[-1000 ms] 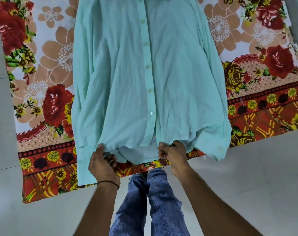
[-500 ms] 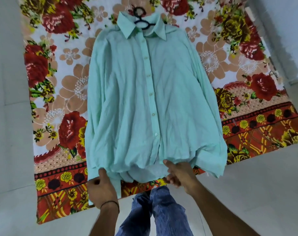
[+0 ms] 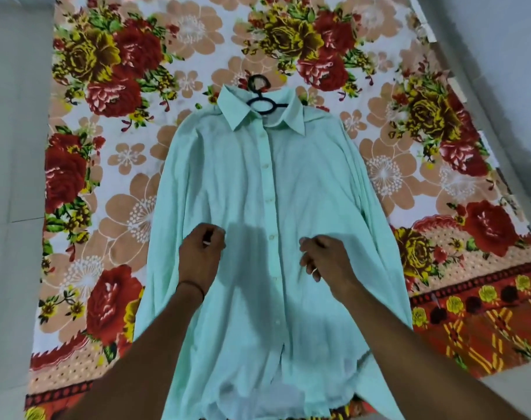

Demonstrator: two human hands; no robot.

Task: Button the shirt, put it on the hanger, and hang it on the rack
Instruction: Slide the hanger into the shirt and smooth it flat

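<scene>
The mint green shirt (image 3: 288, 192) lies flat and face up on the floral sheet, its front placket buttoned down the middle. A black hanger (image 3: 262, 101) sits inside the collar, its hook poking out past the neck. My left hand (image 3: 202, 256) hovers over the shirt's left front at mid-length, fingers curled in and holding nothing. My right hand (image 3: 326, 262) hovers over the right front at the same height, fingers also curled with nothing in them. Both sleeves run down along the shirt's sides. The hem lies near the bottom edge of the view.
A floral bedsheet (image 3: 112, 86) in red, yellow and peach covers the floor under the shirt. Pale floor tiles (image 3: 12, 147) border it on the left, and grey floor (image 3: 500, 56) borders it on the right. No rack is in view.
Both hands have let go of the shirt's hem and moved up over its middle. The shirt now lies flatter on the sheet, and the view has shifted toward the collar.
</scene>
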